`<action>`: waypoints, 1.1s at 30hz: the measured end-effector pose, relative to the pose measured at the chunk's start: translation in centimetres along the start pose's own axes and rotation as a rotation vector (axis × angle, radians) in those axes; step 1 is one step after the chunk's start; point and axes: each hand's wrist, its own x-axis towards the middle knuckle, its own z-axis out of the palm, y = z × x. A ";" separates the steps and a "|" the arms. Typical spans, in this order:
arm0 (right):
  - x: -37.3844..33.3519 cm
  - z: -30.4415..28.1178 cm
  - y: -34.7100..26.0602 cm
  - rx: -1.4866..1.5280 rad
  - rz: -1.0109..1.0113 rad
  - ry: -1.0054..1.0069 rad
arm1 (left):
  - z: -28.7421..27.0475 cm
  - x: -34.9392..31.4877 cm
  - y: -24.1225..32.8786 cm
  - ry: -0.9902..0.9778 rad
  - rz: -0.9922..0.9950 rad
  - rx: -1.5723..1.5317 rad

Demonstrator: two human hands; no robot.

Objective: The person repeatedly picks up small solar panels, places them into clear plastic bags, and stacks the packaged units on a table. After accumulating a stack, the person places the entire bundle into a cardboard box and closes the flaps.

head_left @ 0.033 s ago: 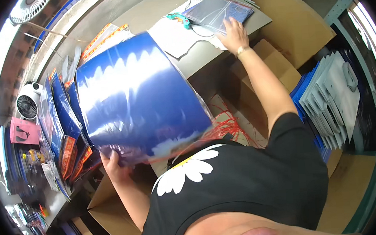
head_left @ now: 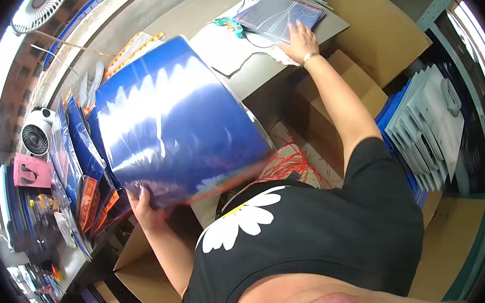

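A large glossy blue sheet (head_left: 178,128) in clear plastic wrap is held up tilted in front of me, light glaring off its upper half. My left hand (head_left: 146,207) grips its lower left corner, thumb on top; the fingers beneath are hidden. Stretched out to the far right, my right hand (head_left: 300,41) lies with fingers apart on the near edge of a flat pile of dark blue plastic-covered pieces (head_left: 283,14). Beside that pile, on white paper (head_left: 226,53), rests a teal handheld tool (head_left: 231,26) with a dark cord.
Open cardboard boxes (head_left: 356,80) stand right of the table (head_left: 254,82). Grey and blue folders (head_left: 423,131) fill a rack at right. Red string (head_left: 292,162) lies tangled below the blue sheet. At left are packed blue pieces (head_left: 82,135), a small fan (head_left: 36,139) and a pink box (head_left: 32,170).
The blue sheet has lifted and tilted slightly, its upper edge shifting up and left. My left hand has risen a little with it. The right hand has shifted slightly upward.
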 end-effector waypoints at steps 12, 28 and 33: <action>-0.5 1.6 0.4 0.309 -0.112 -0.191 | 1.9 8.0 -5.0 0.308 0.059 0.336; 0.5 -0.5 0.8 0.381 -0.091 -0.209 | 4.4 8.9 -6.3 -0.257 0.282 1.684; 0.7 1.6 0.2 0.059 -0.047 -0.093 | 4.6 9.0 -7.3 -0.227 0.319 1.744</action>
